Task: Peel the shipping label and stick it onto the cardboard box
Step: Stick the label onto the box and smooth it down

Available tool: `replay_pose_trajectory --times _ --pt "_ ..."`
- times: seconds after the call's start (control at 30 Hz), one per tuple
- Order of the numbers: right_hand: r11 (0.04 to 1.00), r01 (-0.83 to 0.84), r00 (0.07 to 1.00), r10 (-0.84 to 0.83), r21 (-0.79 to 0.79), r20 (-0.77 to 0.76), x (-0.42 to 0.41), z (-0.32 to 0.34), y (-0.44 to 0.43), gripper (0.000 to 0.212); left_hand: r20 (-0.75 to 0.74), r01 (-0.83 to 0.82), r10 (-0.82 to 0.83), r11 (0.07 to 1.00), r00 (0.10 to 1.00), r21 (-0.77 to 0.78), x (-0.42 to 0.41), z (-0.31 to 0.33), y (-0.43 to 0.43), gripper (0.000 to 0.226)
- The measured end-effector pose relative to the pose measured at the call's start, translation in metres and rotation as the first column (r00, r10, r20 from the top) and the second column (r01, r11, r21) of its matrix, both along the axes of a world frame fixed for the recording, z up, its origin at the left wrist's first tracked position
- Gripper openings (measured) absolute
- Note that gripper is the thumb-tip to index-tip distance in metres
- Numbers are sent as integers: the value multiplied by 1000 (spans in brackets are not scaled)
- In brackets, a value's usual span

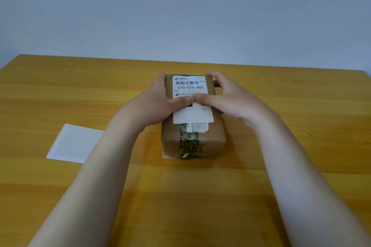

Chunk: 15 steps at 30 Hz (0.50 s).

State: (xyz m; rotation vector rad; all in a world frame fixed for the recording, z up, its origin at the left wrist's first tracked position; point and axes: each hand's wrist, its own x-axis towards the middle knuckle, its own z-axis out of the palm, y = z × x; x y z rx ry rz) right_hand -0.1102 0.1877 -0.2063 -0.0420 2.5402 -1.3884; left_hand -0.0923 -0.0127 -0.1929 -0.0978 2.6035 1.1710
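Label on box top; both thumbs pressing it down.

Shipping label [193, 99] lies flat on cardboard box [192, 124], frame centre. Left hand [160, 99] and right hand [226, 96], fingers spread open, brace box sides, likely steadying it while thumbs smooth adhesive. Bare backing sheet [75, 143] lies on bench [60, 90], lower left.

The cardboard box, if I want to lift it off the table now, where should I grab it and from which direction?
Grip the cardboard box by its two long side walls, coming down from above with a hand on each side. It lies flat, its long axis pointing away from you, and the shipping label covers the top, so the sides are probably safest.
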Motion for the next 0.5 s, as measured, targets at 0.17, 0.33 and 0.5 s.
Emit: replay_pose_trajectory --times 0.17,0.33,0.5 --pt "999 11 1000 -11 -35 11 -2 -3 1 80 -1 -47 47 991 999 127 -5 -8 0 103" --pt "998 31 999 -30 -63 22 -3 -5 1 71 -33 -46 51 989 998 139 -7 -11 0 81" --pt "999 43 998 -44 -33 -39 -2 -7 -2 59 -48 -76 82 990 995 122 -8 -12 2 63"
